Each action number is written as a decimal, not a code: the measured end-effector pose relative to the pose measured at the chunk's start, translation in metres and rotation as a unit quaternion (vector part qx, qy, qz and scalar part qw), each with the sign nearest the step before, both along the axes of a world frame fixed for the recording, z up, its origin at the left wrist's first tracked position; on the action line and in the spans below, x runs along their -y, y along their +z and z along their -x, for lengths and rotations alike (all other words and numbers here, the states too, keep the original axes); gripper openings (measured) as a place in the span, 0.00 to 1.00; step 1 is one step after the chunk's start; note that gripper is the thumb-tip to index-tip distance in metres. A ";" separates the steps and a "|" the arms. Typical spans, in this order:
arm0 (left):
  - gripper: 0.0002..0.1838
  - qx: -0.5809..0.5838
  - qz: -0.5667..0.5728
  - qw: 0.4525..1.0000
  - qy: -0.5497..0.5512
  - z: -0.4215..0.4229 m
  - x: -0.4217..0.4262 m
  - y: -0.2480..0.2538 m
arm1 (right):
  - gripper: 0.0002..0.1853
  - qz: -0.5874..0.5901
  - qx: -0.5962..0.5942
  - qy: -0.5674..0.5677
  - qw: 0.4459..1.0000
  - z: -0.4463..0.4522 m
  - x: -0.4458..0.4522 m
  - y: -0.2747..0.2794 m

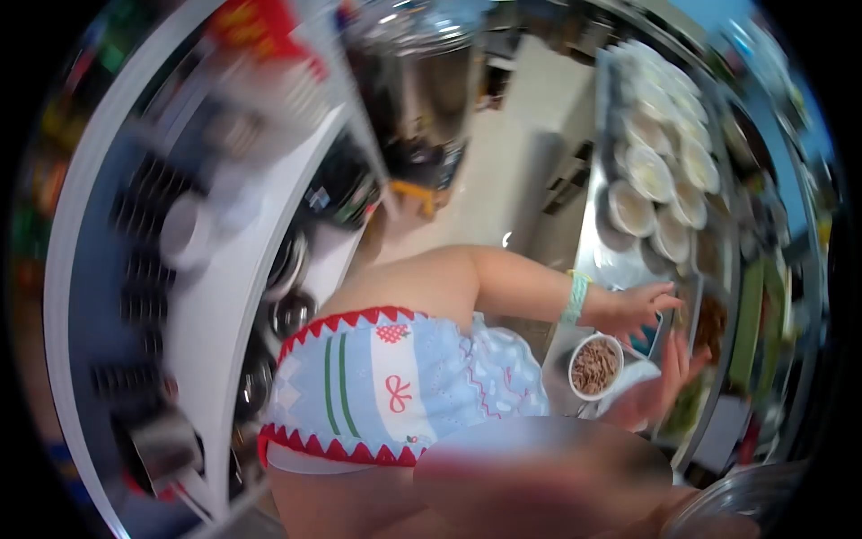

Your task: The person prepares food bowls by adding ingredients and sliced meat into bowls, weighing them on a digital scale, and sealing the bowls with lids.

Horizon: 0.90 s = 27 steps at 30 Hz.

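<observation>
My left hand (640, 308), with a pale green band round the wrist, reaches over the metal counter. Its fingers are apart and I see nothing held in them. My right hand (663, 384) is just beside it, slightly blurred, with fingers spread and also holding nothing that I can see. Closest to both hands is a white cup (575, 382) filled with brown shredded strips (596, 366). A teal item (644, 340) lies partly hidden beneath my left hand. Something white (636, 373) shows between the cup and my right hand.
Several white bowls (648, 172) with pale contents crowd the steel counter (609, 259). Beyond my hands are trays of brown food (712, 325) and green food (684, 404). A white shelf unit (211, 314) holds pots behind me. A large metal pot (431, 81) stands near the floor aisle.
</observation>
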<state>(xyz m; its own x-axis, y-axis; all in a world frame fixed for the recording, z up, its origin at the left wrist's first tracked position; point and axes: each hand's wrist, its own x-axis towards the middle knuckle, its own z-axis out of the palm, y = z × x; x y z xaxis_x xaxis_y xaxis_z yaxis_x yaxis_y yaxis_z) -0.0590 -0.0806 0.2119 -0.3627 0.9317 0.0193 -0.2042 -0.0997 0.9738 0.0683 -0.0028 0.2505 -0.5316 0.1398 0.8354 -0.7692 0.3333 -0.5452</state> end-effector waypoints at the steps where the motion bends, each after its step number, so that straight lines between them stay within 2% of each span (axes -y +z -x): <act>1: 0.34 0.083 -0.139 0.987 0.000 -0.001 0.024 0.000 | 0.35 -0.211 0.042 -0.108 0.971 0.028 0.000 -0.022; 2: 0.32 0.013 -0.185 0.982 0.041 -0.010 0.068 0.021 | 0.33 -0.415 0.066 -0.206 0.884 0.033 0.012 -0.044; 3: 0.29 -0.060 -0.226 0.968 0.091 -0.019 0.112 0.041 | 0.33 -0.425 0.047 -0.173 0.887 0.056 0.006 -0.064; 4: 0.27 -0.128 -0.259 0.946 0.147 -0.029 0.156 0.062 | 0.32 -0.263 0.262 -0.107 0.922 0.063 -0.011 -0.097; 5: 0.24 -0.342 -0.253 0.892 0.156 -0.027 0.218 0.071 | 0.30 -0.093 0.470 -0.037 0.877 0.065 -0.011 -0.117; 6: 0.21 -0.442 -0.196 0.842 0.241 -0.031 0.263 0.074 | 0.30 -0.051 0.411 -0.052 0.909 0.063 0.012 -0.123; 7: 0.17 -0.517 -0.078 0.780 0.346 -0.039 0.311 0.073 | 0.27 -0.070 0.383 -0.072 0.918 0.063 0.016 -0.143; 9: 0.10 -0.579 0.140 0.625 0.504 -0.066 0.405 0.065 | 0.23 -0.086 0.432 -0.032 0.897 0.050 0.050 -0.146; 10: 0.07 -0.545 0.234 0.595 0.542 -0.081 0.449 0.058 | 0.21 -0.085 0.476 -0.016 0.875 0.047 0.069 -0.148; 12: 0.07 -0.431 0.420 0.517 0.609 -0.137 0.531 0.055 | 0.18 0.027 0.466 0.045 0.883 0.049 0.109 -0.174; 14: 0.08 -0.461 0.510 0.322 0.651 -0.191 0.594 0.039 | 0.19 0.010 0.433 0.057 0.900 0.056 0.162 -0.176; 16: 0.09 -0.413 0.585 0.244 0.653 -0.231 0.630 0.030 | 0.20 -0.046 0.508 0.144 0.848 0.087 0.169 -0.202; 18: 0.10 -0.377 0.609 0.232 0.658 -0.265 0.684 0.009 | 0.21 -0.063 0.516 0.180 0.835 0.096 0.216 -0.193; 20: 0.11 -0.349 0.627 0.221 0.661 -0.274 0.711 -0.002 | 0.21 0.008 0.459 0.224 0.860 0.097 0.283 -0.155; 22: 0.13 -0.310 0.632 0.238 0.669 -0.286 0.721 -0.003 | 0.21 -0.013 0.439 0.240 0.866 0.102 0.315 -0.141; 23: 0.13 -0.306 0.645 0.217 0.666 -0.247 0.644 -0.022 | 0.21 -0.019 0.416 0.266 0.869 0.154 0.255 -0.173; 24: 0.15 -0.255 0.666 0.214 0.667 -0.214 0.581 -0.013 | 0.21 -0.033 0.431 0.271 0.860 0.188 0.205 -0.173; 26: 0.16 -0.192 0.683 0.209 0.673 -0.221 0.597 -0.014 | 0.21 -0.089 0.427 0.307 0.846 0.206 0.209 -0.200; 27: 0.18 -0.232 0.701 0.117 0.664 -0.230 0.607 -0.018 | 0.20 -0.091 0.401 0.344 0.844 0.209 0.216 -0.211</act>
<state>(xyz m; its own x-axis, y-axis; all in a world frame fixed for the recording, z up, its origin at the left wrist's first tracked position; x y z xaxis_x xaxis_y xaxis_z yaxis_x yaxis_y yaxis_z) 0.1710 -0.6877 0.1937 -0.4678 -0.7355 0.4901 -0.8087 0.5799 0.0984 -0.1404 -0.2183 0.0399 -0.8395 -0.5242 0.1430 -0.2232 0.0927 -0.9704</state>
